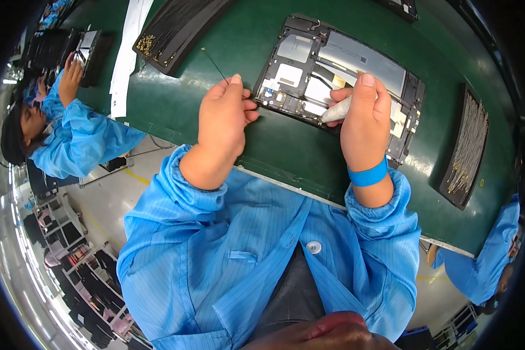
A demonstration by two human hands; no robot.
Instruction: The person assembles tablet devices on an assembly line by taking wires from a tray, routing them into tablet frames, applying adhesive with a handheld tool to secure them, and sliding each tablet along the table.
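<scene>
Pinching thin black cable (214, 65) with gold tip in left hand (223, 114); grasping white-wrapped, tapered tool (336, 111) in right hand (364, 116), aimed at near edge of flat, open black-and-silver device (356, 53) on green tabletop (274, 143). Apparently at cable-connecting step; probably needing steady, light pressing next.
</scene>
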